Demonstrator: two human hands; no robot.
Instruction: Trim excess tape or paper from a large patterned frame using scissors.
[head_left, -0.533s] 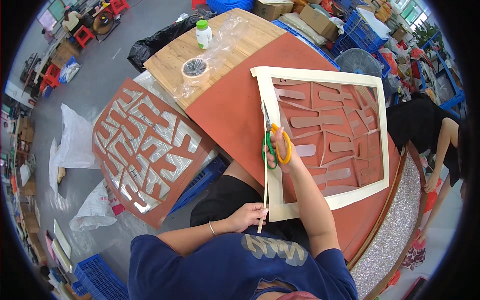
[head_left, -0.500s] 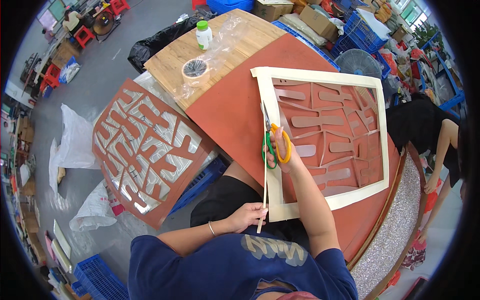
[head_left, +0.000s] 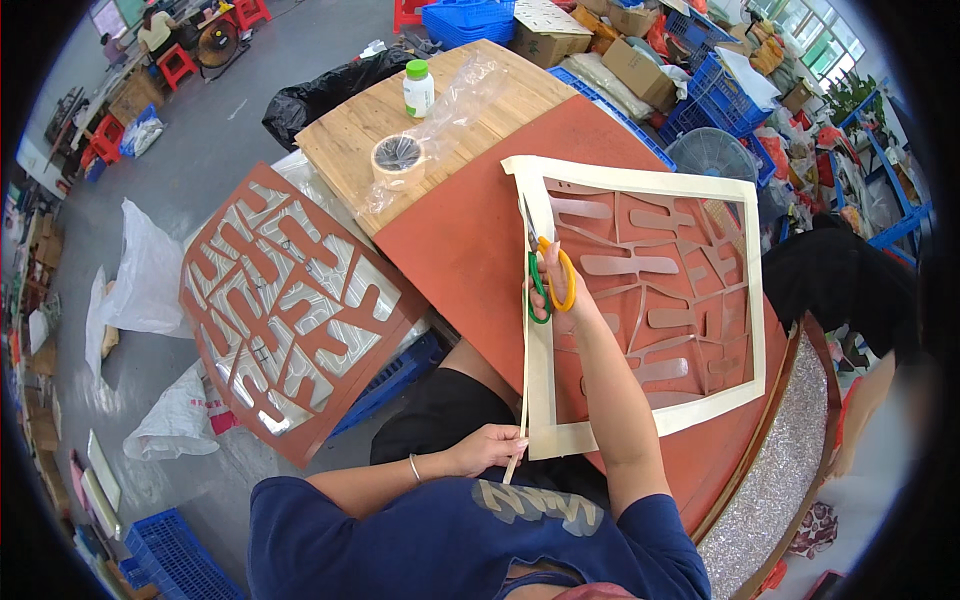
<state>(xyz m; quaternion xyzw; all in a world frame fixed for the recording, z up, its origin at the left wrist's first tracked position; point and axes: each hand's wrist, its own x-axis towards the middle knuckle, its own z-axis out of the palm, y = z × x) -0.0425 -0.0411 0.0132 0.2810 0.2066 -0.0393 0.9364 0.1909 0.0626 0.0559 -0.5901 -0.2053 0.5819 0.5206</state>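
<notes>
My right hand grips a pair of scissors with one green and one yellow handle loop. Its blades point away from me along the left edge of a cream tape border. That border frames a clear sheet carrying brown cut-out shapes. A narrow cream strip runs down beside the left edge, separate from the border along much of its length. My left hand pinches the strip's near end, close to the border's lower left corner. My right forearm covers part of the sheet.
Under the sheet lies a reddish-brown board. To the left is a brown cut-out panel with silvery gaps. A wooden board at the back bears a tape roll and a green-capped bottle. At right, another person's arm shows.
My right hand and the scissors have moved farther along the border's left edge, nearer its far corner. My left hand still pinches the strip. The view has shifted slightly.
</notes>
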